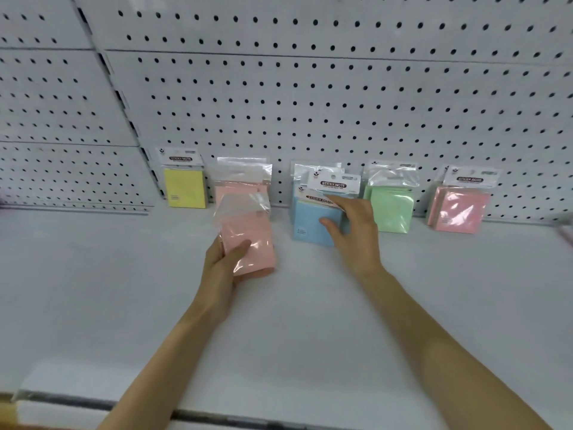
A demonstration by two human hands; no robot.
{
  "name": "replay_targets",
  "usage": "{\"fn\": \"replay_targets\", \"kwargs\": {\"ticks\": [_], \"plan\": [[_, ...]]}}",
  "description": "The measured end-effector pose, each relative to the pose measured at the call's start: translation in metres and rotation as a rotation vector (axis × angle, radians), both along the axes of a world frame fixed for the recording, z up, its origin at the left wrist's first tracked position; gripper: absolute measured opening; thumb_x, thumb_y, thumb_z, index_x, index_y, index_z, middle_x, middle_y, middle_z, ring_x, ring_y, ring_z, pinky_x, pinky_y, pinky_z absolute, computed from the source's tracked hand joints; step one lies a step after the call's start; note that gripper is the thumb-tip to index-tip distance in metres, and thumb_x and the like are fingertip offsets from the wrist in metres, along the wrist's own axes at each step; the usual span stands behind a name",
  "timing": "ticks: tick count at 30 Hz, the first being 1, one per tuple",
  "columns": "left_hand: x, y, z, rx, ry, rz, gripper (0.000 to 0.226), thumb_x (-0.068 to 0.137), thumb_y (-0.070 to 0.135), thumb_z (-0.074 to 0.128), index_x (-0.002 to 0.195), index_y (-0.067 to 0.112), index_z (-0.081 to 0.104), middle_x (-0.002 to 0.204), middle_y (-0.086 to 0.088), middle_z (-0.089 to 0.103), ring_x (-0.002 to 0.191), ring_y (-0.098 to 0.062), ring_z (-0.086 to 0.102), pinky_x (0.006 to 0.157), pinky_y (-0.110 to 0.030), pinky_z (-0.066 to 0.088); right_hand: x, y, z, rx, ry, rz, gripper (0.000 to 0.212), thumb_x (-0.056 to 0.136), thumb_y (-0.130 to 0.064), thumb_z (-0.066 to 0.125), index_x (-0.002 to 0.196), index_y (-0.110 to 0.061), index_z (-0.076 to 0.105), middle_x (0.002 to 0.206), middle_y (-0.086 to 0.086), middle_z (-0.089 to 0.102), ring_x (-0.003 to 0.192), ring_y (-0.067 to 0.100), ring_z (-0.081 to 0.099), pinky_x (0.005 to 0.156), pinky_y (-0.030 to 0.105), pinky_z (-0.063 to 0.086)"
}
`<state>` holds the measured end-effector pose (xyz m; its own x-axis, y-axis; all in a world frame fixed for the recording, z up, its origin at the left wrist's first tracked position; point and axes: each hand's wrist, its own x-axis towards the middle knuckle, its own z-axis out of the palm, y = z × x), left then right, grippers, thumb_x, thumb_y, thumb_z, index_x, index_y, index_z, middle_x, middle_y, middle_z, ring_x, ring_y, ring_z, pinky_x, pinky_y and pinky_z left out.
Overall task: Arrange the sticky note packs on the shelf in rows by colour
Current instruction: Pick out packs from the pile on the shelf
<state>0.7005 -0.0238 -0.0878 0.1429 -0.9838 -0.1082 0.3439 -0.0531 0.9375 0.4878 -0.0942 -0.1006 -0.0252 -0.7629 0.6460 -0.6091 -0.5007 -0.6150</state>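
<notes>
Sticky note packs lean against the pegboard at the back of a white shelf [124,290]. From left stand a yellow pack [187,187], light pink packs [240,184], blue packs [310,221], green packs [392,209] and darker pink packs [457,209]. My left hand [221,268] grips a light pink pack [249,243] just in front of the light pink ones, thumb on its face. My right hand [353,231] rests on the front blue pack, thumb on its face and fingers over its top right corner.
A white pegboard wall [341,103] backs the shelf. A second pegboard panel [62,119] angles away at the left. The shelf's front edge [155,411] runs along the bottom. A blurred pinkish object [567,234] shows at the far right edge.
</notes>
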Motion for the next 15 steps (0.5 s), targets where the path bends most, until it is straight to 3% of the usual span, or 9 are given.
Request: {"fn": "replay_targets", "kwargs": {"ticks": [4,11,15], "plan": [[0.001,-0.007,-0.002,-0.013,-0.002,0.034,0.022,0.091,0.003,0.054,0.108,0.013,0.064,0.098,-0.005,0.072,0.089,-0.024,0.069,0.069,-0.046,0.059,-0.001,-0.008,-0.003,-0.054,0.102,-0.102,0.043,0.076,-0.014,0.075,0.116,-0.012,0.063,0.106,0.005,0.062,0.103,0.014,0.041,0.095,0.031,0.035],[0.011,-0.015,-0.002,-0.05,0.034,0.039,0.022,0.094,0.003,0.05,0.108,0.016,0.06,0.102,-0.004,0.066,0.089,-0.022,0.066,0.067,-0.046,0.06,0.0,-0.005,0.0,0.031,0.075,-0.233,0.065,0.072,-0.027,0.08,0.129,-0.018,0.052,0.116,0.009,0.052,0.107,0.017,0.036,0.099,0.033,0.031],[0.032,-0.023,-0.005,-0.117,-0.127,0.073,0.015,0.092,0.008,0.055,0.101,0.02,0.057,0.102,0.001,0.063,0.091,-0.016,0.061,0.074,-0.042,0.057,-0.001,-0.002,0.0,0.042,0.012,-0.283,0.081,0.069,-0.028,0.083,0.138,-0.018,0.042,0.121,0.007,0.05,0.107,0.016,0.036,0.1,0.033,0.032]]}}
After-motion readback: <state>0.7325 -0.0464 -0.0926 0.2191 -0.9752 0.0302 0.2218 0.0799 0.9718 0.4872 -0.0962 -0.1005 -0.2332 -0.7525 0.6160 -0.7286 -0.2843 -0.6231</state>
